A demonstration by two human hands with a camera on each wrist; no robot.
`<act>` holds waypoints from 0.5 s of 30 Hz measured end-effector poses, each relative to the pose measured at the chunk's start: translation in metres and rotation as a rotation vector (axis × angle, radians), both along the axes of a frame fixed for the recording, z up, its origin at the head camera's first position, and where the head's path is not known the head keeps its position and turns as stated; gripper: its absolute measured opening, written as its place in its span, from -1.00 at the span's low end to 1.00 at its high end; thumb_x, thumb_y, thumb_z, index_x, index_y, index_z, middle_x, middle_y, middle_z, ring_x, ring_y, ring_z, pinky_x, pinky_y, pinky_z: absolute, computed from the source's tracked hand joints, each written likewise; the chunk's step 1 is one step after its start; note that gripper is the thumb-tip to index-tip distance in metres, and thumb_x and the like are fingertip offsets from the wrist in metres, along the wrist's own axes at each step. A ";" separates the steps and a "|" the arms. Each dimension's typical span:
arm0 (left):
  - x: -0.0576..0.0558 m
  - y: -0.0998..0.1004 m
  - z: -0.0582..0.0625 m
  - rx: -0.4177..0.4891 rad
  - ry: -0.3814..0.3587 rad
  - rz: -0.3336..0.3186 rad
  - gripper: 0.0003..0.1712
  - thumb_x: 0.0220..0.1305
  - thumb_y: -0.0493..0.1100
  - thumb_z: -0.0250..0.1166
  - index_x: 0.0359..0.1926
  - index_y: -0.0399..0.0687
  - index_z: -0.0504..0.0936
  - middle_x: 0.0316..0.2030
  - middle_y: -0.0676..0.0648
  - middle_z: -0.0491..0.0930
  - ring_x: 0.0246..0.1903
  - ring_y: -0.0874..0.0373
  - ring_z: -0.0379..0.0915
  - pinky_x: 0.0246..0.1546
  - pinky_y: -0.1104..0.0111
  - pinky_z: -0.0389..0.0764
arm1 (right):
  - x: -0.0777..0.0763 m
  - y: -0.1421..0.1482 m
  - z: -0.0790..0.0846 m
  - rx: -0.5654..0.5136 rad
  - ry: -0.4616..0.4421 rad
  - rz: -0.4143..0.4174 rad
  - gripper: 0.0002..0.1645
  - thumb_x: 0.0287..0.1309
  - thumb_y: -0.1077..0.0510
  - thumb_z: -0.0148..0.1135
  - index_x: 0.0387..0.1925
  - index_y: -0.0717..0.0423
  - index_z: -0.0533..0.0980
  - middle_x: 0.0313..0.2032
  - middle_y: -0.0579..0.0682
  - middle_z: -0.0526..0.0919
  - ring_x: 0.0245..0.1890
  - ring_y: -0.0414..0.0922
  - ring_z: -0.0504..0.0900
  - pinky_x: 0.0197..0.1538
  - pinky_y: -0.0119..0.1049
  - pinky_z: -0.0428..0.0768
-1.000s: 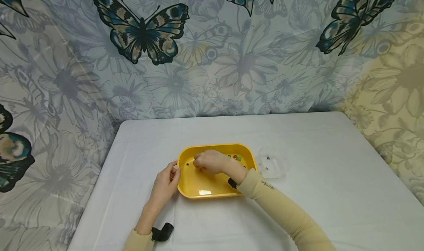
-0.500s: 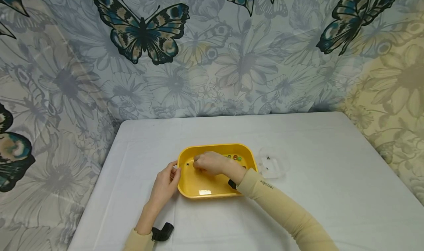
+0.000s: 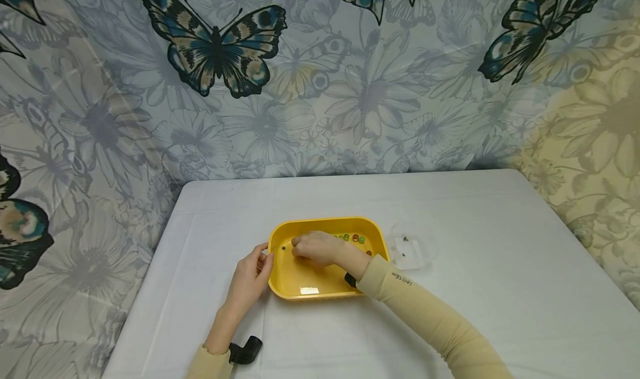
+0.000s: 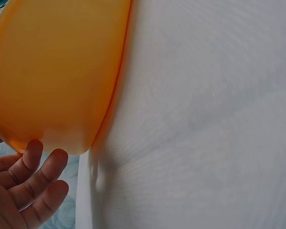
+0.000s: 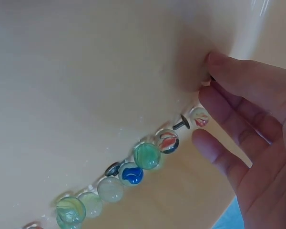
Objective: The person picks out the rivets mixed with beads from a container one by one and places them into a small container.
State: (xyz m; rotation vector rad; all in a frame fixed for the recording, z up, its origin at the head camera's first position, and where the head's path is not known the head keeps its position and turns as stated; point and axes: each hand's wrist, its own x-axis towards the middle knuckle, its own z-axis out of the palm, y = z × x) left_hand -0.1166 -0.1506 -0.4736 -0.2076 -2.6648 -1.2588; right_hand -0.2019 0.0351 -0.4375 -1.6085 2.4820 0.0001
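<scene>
A yellow tray [image 3: 320, 283] lies on the table. My left hand [image 3: 251, 270] holds its left end, thumb and forefinger at the rim; the other fingers are spread loosely beside it in the left wrist view. Inside the tray, my right hand [image 3: 320, 248] is near the far left side. Its thumb and forefinger pinch a small dark thing [image 5: 212, 78], mostly hidden by the fingertips. A row of glass marbles, including a green marble [image 5: 147, 155] and a blue-swirled marble [image 5: 131, 174], runs along the tray wall. Among them lie metal tacks, one tack [image 5: 182, 122] close below my fingers.
To the tray's right stands a clear plastic container [image 3: 414, 260] with small dark pieces in it. Another small dark piece [image 3: 283, 248] sits at the tray's left end. White cloth [image 3: 480, 229] covers the table, with a butterfly-patterned curtain [image 3: 320, 118] behind.
My right hand has dipped slightly within the tray, uncovering more of the green marbles behind it. The left hand and the tray stay in place.
</scene>
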 end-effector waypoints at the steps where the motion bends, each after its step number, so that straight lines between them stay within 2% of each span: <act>1: 0.000 0.000 0.000 -0.001 -0.001 0.001 -0.67 0.30 -0.24 0.14 0.05 -0.30 0.50 -0.51 0.04 0.44 -0.55 0.26 0.38 -0.50 0.46 0.49 | 0.000 0.000 0.000 0.001 -0.003 -0.001 -0.84 0.27 0.23 0.06 -0.38 0.06 0.56 -0.46 -0.12 0.35 -0.49 -0.20 0.31 -0.42 -0.45 0.27; 15: 0.000 0.000 0.000 -0.006 -0.012 0.007 -0.67 0.30 -0.24 0.15 0.05 -0.29 0.49 -0.51 0.04 0.44 -0.55 0.25 0.36 -0.50 0.46 0.48 | 0.000 0.001 0.000 -0.001 -0.033 -0.011 -0.84 0.22 0.30 0.10 -0.42 0.10 0.56 -0.51 -0.13 0.34 -0.53 -0.21 0.28 -0.43 -0.46 0.27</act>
